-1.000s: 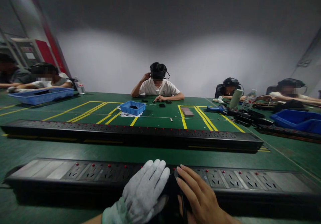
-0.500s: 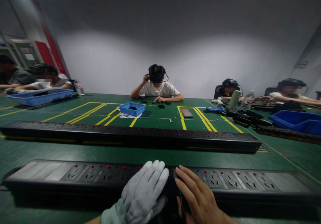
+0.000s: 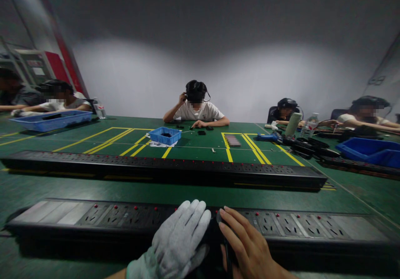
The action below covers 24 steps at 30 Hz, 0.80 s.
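Note:
My left hand [image 3: 179, 239], in a pale grey work glove, lies palm down with its fingers stretched out over the middle of the near black power strip [image 3: 125, 218]. Beside it, my bare right hand [image 3: 245, 239] has its fingers angled inward at the strip, the thumb tucked low. Between the hands is a black object [image 3: 215, 239]; part of it runs between the right thumb and fingers. Its kind is too dark to make out. The strip has rows of sockets with red lights and blank silver panels at its left end.
A second long power strip [image 3: 162, 170] lies across the green table [image 3: 200, 193] beyond. Farther off are a small blue basket [image 3: 165, 135], a grey-pink flat item [image 3: 233, 140], a blue-handled tool [image 3: 265, 137] and larger blue trays [image 3: 371, 150]. Several co-workers sit around the table.
Both hands keep the same place and pose on the strip. The view has shifted very slightly, and the person at the far right has moved a little.

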{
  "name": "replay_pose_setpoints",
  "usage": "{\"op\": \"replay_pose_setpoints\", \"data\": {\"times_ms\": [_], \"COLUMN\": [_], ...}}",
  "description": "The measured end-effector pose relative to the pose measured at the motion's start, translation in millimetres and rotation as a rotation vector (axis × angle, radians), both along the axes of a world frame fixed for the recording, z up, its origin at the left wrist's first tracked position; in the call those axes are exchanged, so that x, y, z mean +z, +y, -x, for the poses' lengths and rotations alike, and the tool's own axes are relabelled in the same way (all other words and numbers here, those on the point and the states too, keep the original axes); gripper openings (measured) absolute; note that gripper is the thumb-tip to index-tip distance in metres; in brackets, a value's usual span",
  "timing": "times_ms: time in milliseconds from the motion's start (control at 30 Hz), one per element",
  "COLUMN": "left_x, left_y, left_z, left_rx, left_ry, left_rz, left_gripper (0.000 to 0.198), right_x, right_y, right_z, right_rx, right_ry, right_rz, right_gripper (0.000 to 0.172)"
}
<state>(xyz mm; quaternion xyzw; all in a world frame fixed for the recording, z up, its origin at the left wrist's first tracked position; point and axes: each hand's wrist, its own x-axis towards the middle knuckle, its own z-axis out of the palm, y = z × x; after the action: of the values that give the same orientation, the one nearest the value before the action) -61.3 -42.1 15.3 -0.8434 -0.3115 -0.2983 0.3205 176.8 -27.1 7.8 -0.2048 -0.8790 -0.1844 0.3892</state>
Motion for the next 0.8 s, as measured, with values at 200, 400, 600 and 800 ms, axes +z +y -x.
{"op": "replay_pose_setpoints", "data": {"times_ms": [200, 400, 600, 800], "left_x": [-1.3, 0.6, 2.1, 1.2], "left_y": [-0.3, 0.6, 1.0, -0.1], "left_z": [-0.4, -0.4, -0.8, 0.0], "left_rx": [-0.001, -0.001, -0.005, 0.003], "left_ry": [-0.022, -0.002, -0.001, 0.015], "left_rz": [0.001, -0.004, -0.005, 0.001], "left_gripper": [0.047, 0.046, 0.044, 0.046], "right_x": [4.3, 2.3, 4.4, 4.4], "right_y": [-0.1, -2.8, -3.0, -3.1], "right_z": [1.2, 0.3, -0.1, -0.2], "right_rx": [-0.012, -0.02, -0.018, -0.028], "right_ry": [0.009, 0.008, 0.008, -0.003], "right_rz": [0.0, 0.006, 0.007, 0.029], "right_gripper": [0.053, 0.053, 0.053, 0.054]}}
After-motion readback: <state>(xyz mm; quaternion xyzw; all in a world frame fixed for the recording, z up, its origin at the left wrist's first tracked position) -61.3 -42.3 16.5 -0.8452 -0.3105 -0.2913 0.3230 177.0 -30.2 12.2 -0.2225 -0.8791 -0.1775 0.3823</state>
